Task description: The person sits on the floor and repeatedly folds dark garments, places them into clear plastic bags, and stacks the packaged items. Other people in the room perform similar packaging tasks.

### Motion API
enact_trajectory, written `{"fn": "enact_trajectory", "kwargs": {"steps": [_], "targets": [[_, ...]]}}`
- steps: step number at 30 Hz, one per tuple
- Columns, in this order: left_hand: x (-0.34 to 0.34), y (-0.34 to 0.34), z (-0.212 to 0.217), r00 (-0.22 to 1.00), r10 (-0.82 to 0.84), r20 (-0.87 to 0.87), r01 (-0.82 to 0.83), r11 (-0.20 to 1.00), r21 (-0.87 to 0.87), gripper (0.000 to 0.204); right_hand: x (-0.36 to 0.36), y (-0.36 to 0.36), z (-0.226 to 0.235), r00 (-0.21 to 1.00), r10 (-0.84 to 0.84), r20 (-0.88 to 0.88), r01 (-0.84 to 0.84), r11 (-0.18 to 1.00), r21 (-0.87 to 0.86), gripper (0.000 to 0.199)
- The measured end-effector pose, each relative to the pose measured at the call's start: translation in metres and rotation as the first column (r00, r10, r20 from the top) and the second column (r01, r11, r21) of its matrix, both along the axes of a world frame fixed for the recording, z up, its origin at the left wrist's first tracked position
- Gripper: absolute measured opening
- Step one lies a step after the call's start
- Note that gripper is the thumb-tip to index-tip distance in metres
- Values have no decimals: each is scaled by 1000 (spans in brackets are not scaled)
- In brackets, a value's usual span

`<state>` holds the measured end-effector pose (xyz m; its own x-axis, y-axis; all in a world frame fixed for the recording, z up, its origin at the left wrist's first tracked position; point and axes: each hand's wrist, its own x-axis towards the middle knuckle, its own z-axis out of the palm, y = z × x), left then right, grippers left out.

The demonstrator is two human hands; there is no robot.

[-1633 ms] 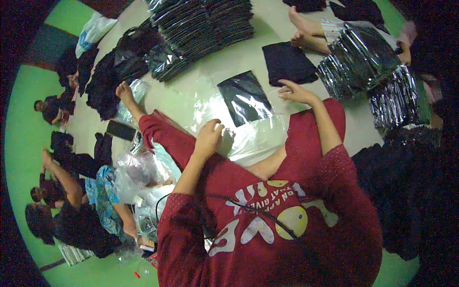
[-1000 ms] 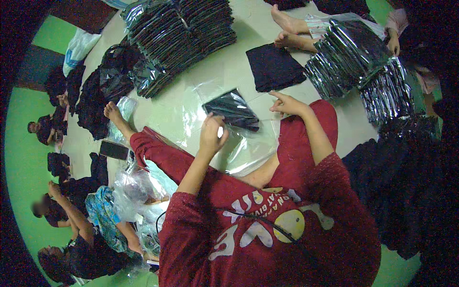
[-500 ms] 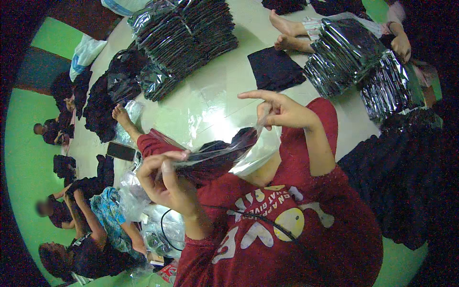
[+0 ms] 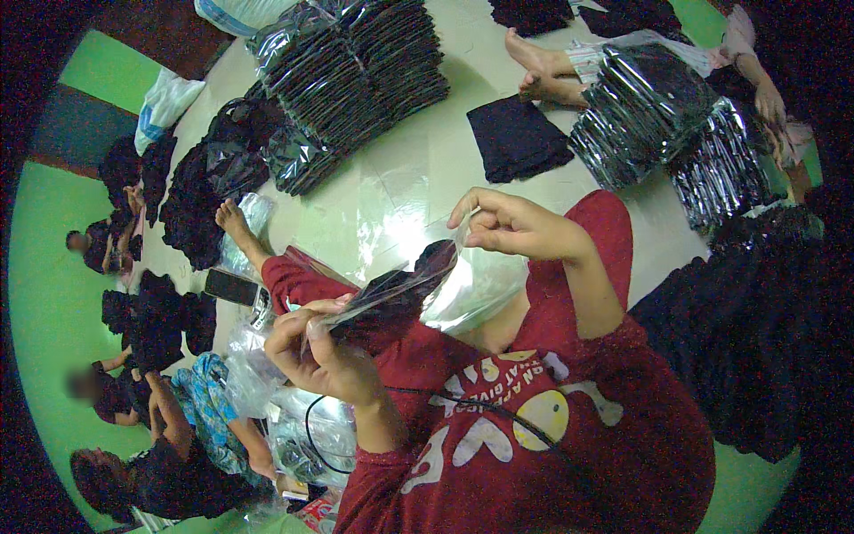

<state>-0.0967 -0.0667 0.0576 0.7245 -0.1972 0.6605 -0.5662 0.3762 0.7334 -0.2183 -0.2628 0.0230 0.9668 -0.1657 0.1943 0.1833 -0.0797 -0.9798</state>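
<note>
At left, a smartphone (image 4: 229, 285) lies flat on the floor beside the person's leg, apparently set aside so as not to obstruct. Nearer, loose clear plastic bags (image 4: 307, 427) are heaped, presumably for easy reach. The left hand (image 4: 325, 351) has its grip pinched on one end of a clear plastic bag (image 4: 411, 289). Upper left, black wrapped packs (image 4: 356, 84) are piled closely, probably to save room. The bag hangs between both hands over the lap, slanting; black cloth (image 4: 391, 281) shows at it, apparently inside. The right hand (image 4: 507, 227) pinches the opposite end between thumb and fingers; the two-ended hold likely keeps the film stretched. Beyond, folded black cloth (image 4: 519, 141) lies flat. At right, glossy packs (image 4: 627, 116) lean in overlapping rows, seemingly supporting one another; a black fabric heap (image 4: 729, 347) lies loose.
</note>
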Motion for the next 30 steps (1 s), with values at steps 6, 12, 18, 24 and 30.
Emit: {"fn": "enact_trajectory", "kwargs": {"steps": [6,12,18,24,30], "targets": [[34,-8,-30,984,-9,-179,5,1000,-20,8,18,-4,-11,987,-158,26,160,962,-219,15],[127,-40,-71,747,-356,-561,503,855,126,11,48,-44,-33,958,-287,-25,252,879,-404,17],[151,-55,-144,766,-372,-524,572,766,292,3,46,-71,-105,929,-364,-63,331,896,-295,16],[95,-58,-258,836,117,-536,333,668,666,9,25,-50,-224,781,-449,-433,292,877,-382,18],[59,-58,-280,931,366,11,-111,255,961,17,25,-53,-256,738,-415,-532,232,896,-378,19]]}}
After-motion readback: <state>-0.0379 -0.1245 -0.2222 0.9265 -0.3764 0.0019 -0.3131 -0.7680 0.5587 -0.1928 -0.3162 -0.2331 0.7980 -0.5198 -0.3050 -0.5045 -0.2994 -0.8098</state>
